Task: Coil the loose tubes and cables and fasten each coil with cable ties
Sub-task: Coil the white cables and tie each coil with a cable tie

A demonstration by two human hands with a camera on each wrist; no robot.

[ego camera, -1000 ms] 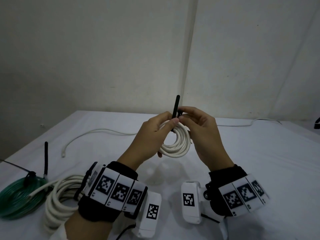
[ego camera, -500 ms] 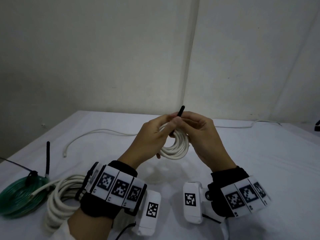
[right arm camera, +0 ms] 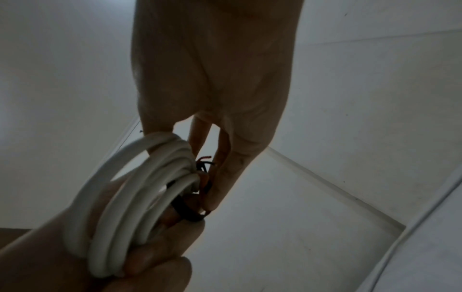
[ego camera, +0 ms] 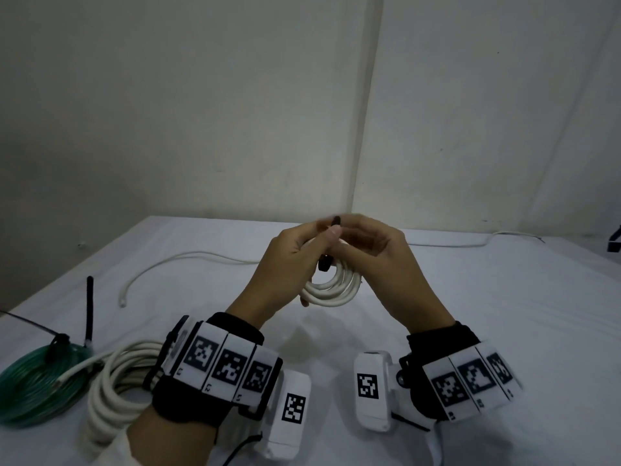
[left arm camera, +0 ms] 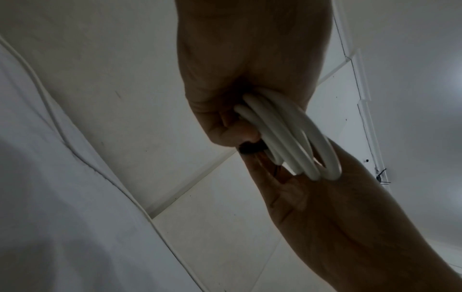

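Observation:
I hold a small coil of white cable (ego camera: 332, 287) in the air above the white table (ego camera: 504, 314), between both hands. My left hand (ego camera: 302, 253) grips the coil's left side, thumb pressed on top. My right hand (ego camera: 373, 250) curls over the top right and pinches the black cable tie (ego camera: 325, 264) that loops round the coil's strands. Only the tie's short tip shows above the fingers. In the left wrist view the coil (left arm camera: 287, 136) and tie (left arm camera: 251, 148) sit between the two hands. In the right wrist view, the tie (right arm camera: 185, 209) lies under the coil (right arm camera: 117, 197), with bare wire ends beside it.
A green tube coil (ego camera: 33, 388) with an upright black tie tail (ego camera: 89, 307) lies at the near left. A bigger white coil (ego camera: 111, 395) lies beside it. A loose white cable (ego camera: 174, 260) curves across the table's far left, and a thin one (ego camera: 470, 244) runs along the back right.
The tie's long upright tail has sunk to a short tip between the fingers. Both hands have closed together over the top of the coil.

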